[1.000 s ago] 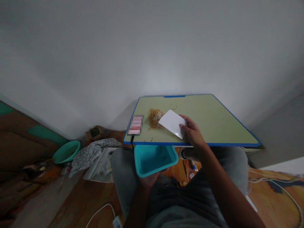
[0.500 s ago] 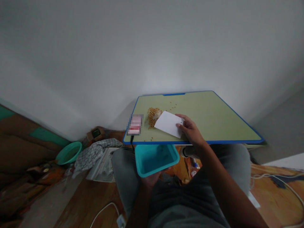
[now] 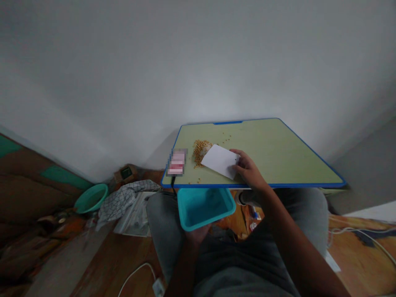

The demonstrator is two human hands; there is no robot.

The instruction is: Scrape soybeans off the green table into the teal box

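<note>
My right hand (image 3: 247, 166) pinches the right end of a white card (image 3: 220, 161) between thumb and fingers. The card's left end reaches a heap of small tan beans or kernels (image 3: 198, 152) on the left part of the green tabletop (image 3: 272, 152). Something whitish and translucent (image 3: 205, 149) lies in the heap, partly behind the card. Below the table's front edge, my left hand (image 3: 198, 235) supports a turquoise plastic basin (image 3: 206, 206) from underneath. Most of its fingers are hidden by the basin, whose visible inside shows no beans.
A blurred pinkish object (image 3: 177, 162) with a dark cord lies at the table's left edge. Stray beans (image 3: 227, 138) are scattered beyond the card. On the floor to the left are a green basin (image 3: 92, 199), a checked cloth (image 3: 131, 198) and a white power strip (image 3: 158, 287).
Hardly anything differs. The whole view has shifted very slightly, while both hands keep the card and the basin in nearly the same places.
</note>
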